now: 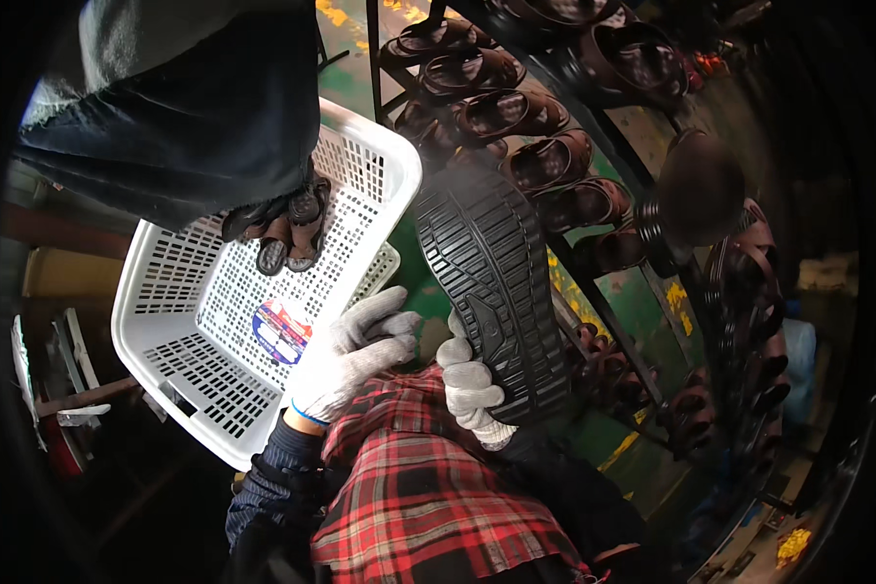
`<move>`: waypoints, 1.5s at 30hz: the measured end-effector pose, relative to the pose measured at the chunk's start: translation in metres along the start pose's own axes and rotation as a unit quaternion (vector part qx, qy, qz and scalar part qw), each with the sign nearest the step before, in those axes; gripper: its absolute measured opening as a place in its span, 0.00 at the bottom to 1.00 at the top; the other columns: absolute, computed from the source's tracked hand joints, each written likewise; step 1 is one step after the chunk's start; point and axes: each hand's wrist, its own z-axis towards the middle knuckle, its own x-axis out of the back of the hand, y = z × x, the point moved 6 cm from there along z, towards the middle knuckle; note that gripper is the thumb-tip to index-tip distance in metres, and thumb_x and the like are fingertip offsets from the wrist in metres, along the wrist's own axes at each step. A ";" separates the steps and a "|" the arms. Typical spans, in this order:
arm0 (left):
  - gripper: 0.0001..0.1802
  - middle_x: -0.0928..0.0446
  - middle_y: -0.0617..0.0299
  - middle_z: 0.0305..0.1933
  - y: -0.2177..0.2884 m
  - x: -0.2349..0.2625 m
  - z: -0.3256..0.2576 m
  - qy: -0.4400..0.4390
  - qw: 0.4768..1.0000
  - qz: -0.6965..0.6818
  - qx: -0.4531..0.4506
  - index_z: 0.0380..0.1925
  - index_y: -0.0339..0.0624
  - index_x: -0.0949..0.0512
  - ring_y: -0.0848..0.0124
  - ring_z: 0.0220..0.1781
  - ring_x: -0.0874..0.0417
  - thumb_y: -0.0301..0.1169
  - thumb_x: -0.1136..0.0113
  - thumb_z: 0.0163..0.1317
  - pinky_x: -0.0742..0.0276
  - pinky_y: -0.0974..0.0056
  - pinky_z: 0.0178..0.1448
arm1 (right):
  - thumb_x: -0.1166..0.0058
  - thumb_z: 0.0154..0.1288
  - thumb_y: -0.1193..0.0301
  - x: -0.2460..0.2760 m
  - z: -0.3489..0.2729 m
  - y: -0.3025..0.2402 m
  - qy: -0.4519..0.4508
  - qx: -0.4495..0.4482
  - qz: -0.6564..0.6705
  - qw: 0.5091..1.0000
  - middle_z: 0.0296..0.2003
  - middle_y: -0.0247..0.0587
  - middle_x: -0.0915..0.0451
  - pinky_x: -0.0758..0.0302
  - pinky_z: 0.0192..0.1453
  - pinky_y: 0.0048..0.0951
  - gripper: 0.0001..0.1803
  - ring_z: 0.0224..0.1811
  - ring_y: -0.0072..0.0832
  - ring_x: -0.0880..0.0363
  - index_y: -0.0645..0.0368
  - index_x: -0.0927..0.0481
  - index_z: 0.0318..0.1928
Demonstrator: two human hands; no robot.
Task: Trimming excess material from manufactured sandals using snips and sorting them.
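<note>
A brown-black sandal (492, 282) is upright before me, its black grooved sole facing me. My right hand (467, 380), in a white knit glove, grips the sandal's left edge near its lower end. The thumb side of that grip is partly hidden behind the sole. To the left, my left hand (360, 346), gloved the same way, is empty with its fingers loosely bent and apart. It is beside the near right wall of a white slatted plastic basket (406, 161). Several dark brown sandals or straps (287, 234) lie inside that basket.
A dark metal rack (603, 292) on the right carries rows of brown sandals (511, 112). Dark cloth (185, 127) hangs over the basket's far left part. Metal bars (78, 360) stand at the left. The green floor (414, 263) has yellow marks.
</note>
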 end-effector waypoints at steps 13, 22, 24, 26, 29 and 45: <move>0.37 0.24 0.47 0.63 -0.022 -0.022 -0.004 -0.073 0.963 -0.255 0.047 0.66 0.39 0.31 0.49 0.65 0.21 0.17 0.42 0.51 0.24 0.44 0.68 | 0.41 0.53 0.77 -0.119 -0.032 0.056 0.282 0.183 -0.934 0.118 0.64 0.54 0.28 0.39 0.74 0.38 0.37 0.68 0.39 0.30 0.75 0.31 0.66; 0.31 0.21 0.52 0.52 -0.029 -0.003 -0.002 -0.124 0.925 -0.358 0.034 0.57 0.37 0.26 0.57 0.52 0.17 0.14 0.35 0.50 0.18 0.54 0.57 | 0.36 0.53 0.75 -0.073 0.047 0.090 0.302 0.039 -0.951 -0.045 0.62 0.52 0.30 0.24 0.62 0.45 0.26 0.60 0.51 0.27 0.64 0.21 0.55; 0.29 0.19 0.52 0.50 -0.030 0.005 -0.003 -0.132 0.941 -0.310 0.039 0.56 0.37 0.25 0.59 0.50 0.17 0.13 0.34 0.50 0.18 0.55 0.56 | 0.33 0.51 0.75 -0.067 0.053 0.090 0.334 -0.015 -0.939 -0.082 0.65 0.56 0.33 0.27 0.66 0.45 0.28 0.64 0.53 0.28 0.66 0.23 0.54; 0.30 0.18 0.52 0.50 -0.032 0.017 -0.002 -0.144 0.940 -0.310 0.012 0.56 0.37 0.24 0.59 0.51 0.16 0.13 0.34 0.50 0.18 0.56 0.57 | 0.33 0.51 0.75 -0.063 0.061 0.090 0.328 -0.016 -0.941 -0.083 0.63 0.57 0.33 0.26 0.65 0.47 0.27 0.62 0.55 0.27 0.66 0.23 0.54; 0.35 0.24 0.47 0.63 -0.023 0.023 -0.001 -0.205 0.950 -0.232 -0.049 0.65 0.40 0.30 0.49 0.65 0.22 0.18 0.35 0.54 0.25 0.44 0.69 | 0.38 0.53 0.74 -0.060 0.068 0.090 0.317 -0.004 -0.942 -0.109 0.62 0.53 0.32 0.24 0.58 0.48 0.24 0.57 0.53 0.25 0.62 0.21 0.53; 0.37 0.19 0.52 0.52 -0.020 0.041 0.002 -0.054 0.979 -0.192 0.034 0.58 0.37 0.26 0.59 0.50 0.16 0.16 0.30 0.42 0.17 0.54 0.53 | 0.43 0.64 0.70 -0.041 0.078 0.073 0.415 -0.055 -0.900 -0.121 0.49 0.52 0.23 0.19 0.47 0.45 0.13 0.44 0.50 0.19 0.62 0.20 0.47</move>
